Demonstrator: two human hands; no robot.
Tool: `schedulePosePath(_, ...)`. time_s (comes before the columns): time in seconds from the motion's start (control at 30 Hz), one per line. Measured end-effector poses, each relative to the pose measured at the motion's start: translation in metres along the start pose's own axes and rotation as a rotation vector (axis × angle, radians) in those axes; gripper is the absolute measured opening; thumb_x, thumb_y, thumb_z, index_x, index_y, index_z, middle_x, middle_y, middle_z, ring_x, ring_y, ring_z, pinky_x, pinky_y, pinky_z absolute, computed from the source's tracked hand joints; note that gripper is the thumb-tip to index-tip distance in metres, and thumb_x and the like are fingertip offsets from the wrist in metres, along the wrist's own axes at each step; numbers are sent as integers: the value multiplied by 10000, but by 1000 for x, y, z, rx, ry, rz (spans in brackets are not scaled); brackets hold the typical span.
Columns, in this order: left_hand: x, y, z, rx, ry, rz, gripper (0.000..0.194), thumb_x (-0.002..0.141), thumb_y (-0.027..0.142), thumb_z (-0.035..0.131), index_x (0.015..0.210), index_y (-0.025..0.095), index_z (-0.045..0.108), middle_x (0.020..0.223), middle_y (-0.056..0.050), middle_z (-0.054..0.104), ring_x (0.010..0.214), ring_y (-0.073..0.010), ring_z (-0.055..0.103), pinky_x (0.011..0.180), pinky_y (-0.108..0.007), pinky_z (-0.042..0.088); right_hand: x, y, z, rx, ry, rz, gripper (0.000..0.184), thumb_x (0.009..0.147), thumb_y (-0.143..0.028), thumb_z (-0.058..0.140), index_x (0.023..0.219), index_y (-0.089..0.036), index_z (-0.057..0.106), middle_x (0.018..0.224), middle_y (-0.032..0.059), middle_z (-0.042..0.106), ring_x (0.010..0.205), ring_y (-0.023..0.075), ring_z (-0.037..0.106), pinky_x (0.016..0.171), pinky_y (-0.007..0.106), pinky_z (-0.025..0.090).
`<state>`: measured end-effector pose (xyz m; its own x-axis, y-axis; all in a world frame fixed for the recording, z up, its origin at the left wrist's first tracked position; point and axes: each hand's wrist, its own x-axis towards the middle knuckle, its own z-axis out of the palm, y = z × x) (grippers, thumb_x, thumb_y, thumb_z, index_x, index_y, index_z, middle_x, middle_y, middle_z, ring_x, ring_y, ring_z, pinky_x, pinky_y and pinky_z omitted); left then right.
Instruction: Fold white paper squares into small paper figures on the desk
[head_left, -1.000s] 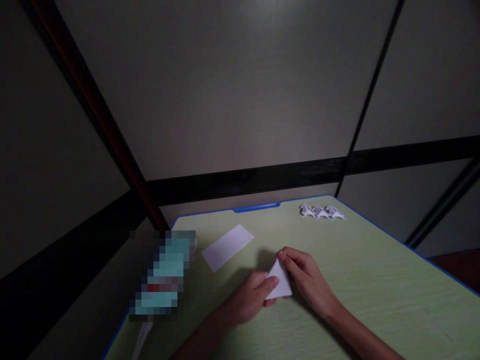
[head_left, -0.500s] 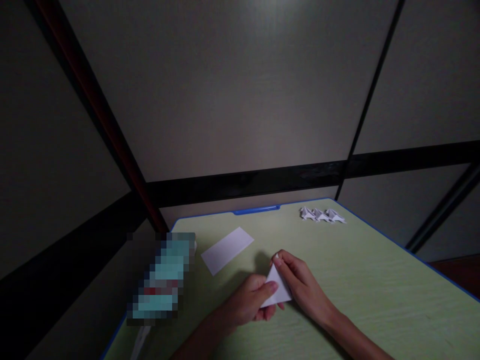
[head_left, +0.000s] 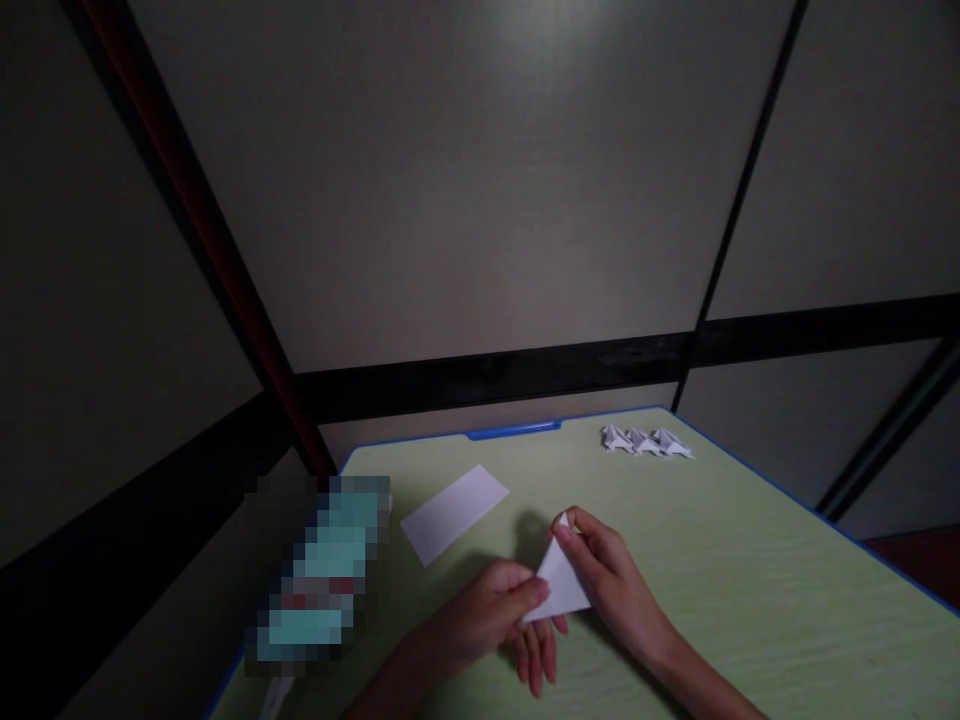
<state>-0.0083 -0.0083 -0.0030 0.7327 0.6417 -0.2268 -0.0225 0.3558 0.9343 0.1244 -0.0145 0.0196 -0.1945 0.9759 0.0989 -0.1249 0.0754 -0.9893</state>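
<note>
A small piece of white paper folded to a triangular shape (head_left: 564, 588) is held above the table between both hands. My left hand (head_left: 501, 612) pinches its lower left corner, thumb on top, with the other fingers extending below the paper. My right hand (head_left: 600, 565) grips the upper tip and right edge between thumb and fingers. Beyond my left hand, a flat white rectangular paper strip (head_left: 455, 514) lies on the table. Several fingers of my right hand are hidden behind the paper.
Three small folded white paper figures (head_left: 645, 442) stand in a row at the far right of the pale green table (head_left: 750, 560). A blurred-out device with a teal screen (head_left: 337, 560) stands at the left edge. A blue handle-like strip (head_left: 514, 430) runs along the back edge.
The fingers of my left hand have stretched out downward beneath the paper. More of the folded paper shows between my hands. The view has tilted up slightly.
</note>
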Motion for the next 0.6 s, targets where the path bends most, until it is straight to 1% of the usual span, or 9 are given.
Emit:
schedulePosePath(0.17,1,-3,1,8,8,4,368,703,431,375,650,90,504,365,9,525,239,-64,437,275,-152,292,1,7,-2,-22,4,-4,269,727,-409,425,611,-170,383,444,-74,371,347,52,377,310,147,295)
schedulePosePath(0.3,2,-5,-1,26,36,-3,374,705,438,368,663,91,503,371,-4,537,262,-82,459,297,-165,304,2,9,-4,-29,-12,1,272,735,-421,405,620,-176,388,459,-66,375,369,67,387,334,166,301)
schedulePosePath(0.47,3,-3,0,-2,41,-33,390,666,466,401,565,100,491,380,-27,548,273,-93,465,310,-185,322,5,3,-11,-83,97,-70,289,709,-422,448,585,-165,400,478,-64,334,408,63,336,363,168,261)
schedulePosePath(0.6,3,-4,1,-3,112,-42,402,628,469,439,484,97,492,371,-32,539,252,-87,440,296,-189,312,8,4,-16,-59,115,-78,278,718,-411,441,598,-163,405,484,-66,317,409,59,310,365,165,239)
